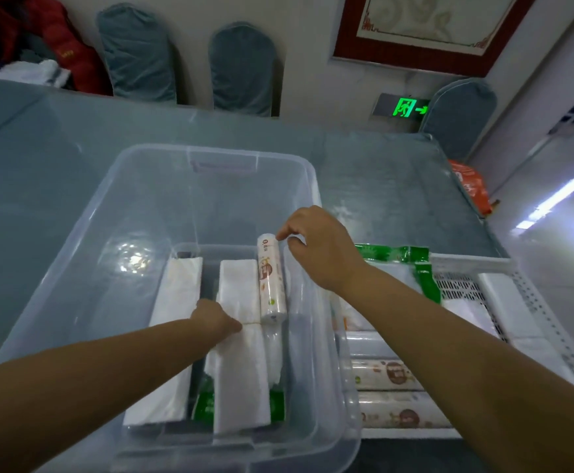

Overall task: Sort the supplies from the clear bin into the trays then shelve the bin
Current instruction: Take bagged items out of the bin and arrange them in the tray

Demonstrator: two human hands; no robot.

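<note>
The clear bin [115,213] stands on the blue-grey table [39,138], directly in front of the person. Inside it lie white tissue packs in rows: one pack [176,302] along the left, a second pack [239,288] at centre, and a third pack [241,380] nearer the camera, end to end with the second. A green-wrapped pack [205,401] shows partly beneath them. A printed roll [270,279] lies lengthwise beside the centre pack, on its right. The right hand [316,247] reaches into the bin and pinches the far end of the roll between thumb and forefinger; the grip is narrow, on the roll's end only. The left hand [215,319] rests where the second and third packs meet, fingers bent downward against them; whether it grips a pack cannot be told. To the right of the bin sits a white perforated tray [524,285], holding white packs [504,302] and, at its far edge, green packs [398,256]. Nearer the camera, more printed rolls [388,373] lie side by side just beside the bin.
</note>
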